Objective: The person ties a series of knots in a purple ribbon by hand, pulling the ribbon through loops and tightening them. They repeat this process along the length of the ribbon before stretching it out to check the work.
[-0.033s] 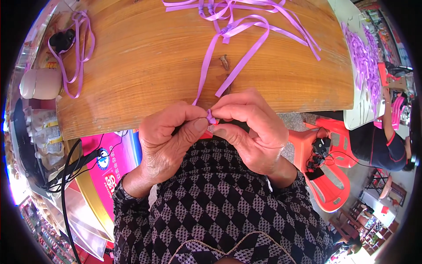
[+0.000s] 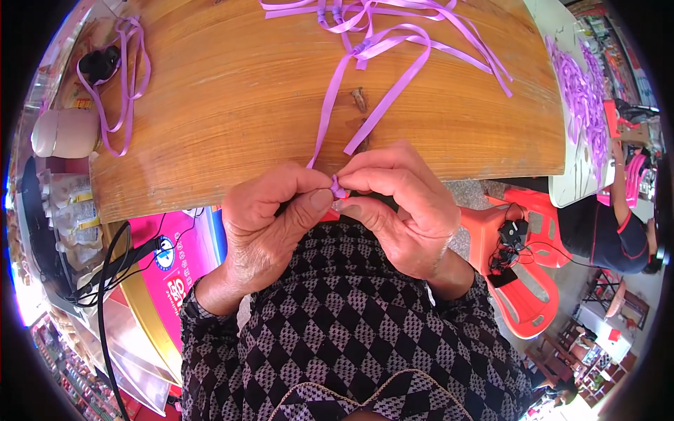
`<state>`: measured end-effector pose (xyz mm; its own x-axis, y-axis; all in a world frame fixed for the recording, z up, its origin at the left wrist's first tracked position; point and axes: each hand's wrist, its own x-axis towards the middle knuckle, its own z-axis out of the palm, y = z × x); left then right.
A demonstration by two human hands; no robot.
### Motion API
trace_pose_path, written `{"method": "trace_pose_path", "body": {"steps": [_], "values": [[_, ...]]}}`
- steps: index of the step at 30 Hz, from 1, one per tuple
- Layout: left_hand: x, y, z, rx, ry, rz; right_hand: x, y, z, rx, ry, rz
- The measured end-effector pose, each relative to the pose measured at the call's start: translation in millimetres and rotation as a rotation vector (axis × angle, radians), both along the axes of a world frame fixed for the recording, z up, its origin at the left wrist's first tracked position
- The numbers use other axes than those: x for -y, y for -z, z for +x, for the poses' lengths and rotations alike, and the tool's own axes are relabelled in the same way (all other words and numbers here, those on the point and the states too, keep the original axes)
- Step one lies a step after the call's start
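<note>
At the table's near edge, my left hand (image 2: 275, 223) pinches a purple ribbon (image 2: 328, 116) between thumb and forefinger. My right hand (image 2: 411, 214) has its thumb and fingertips closed at the same spot, on the other side of a small bunched fold of the ribbon. From there the ribbon runs up over the wood to a loose heap of purple ribbons (image 2: 414, 43), some with small knots. A small red thing (image 2: 329, 216) shows just under my fingers; its kind is hidden.
A wooden table (image 2: 232, 105) spans the front. At left, a purple ribbon loop (image 2: 126, 91) lies round a black object (image 2: 100, 65) beside a pale rounded container (image 2: 64, 133). Right, purple ribbons (image 2: 581, 98) cover a white table. An orange stool (image 2: 523, 302) holds cables; a person (image 2: 597, 235) is beyond.
</note>
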<state>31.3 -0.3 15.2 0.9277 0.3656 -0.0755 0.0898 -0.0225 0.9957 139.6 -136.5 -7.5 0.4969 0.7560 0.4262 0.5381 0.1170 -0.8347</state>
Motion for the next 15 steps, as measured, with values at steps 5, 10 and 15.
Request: {"method": "trace_pose_path", "body": {"steps": [5, 10, 15], "values": [[-1.1, 3.1, -1.8, 0.026, 0.039, 0.145, -1.7, 1.3, -1.8, 0.002, 0.014, 0.016], [-2.9, 6.5, -0.7, 0.063, 0.059, 0.226, -1.7, 1.4, -1.5, -0.041, -0.001, 0.014], [-3.2, 5.3, 1.3, 0.093, 0.075, 0.4, -1.0, 2.0, -0.7, -0.072, -0.014, 0.015]]}}
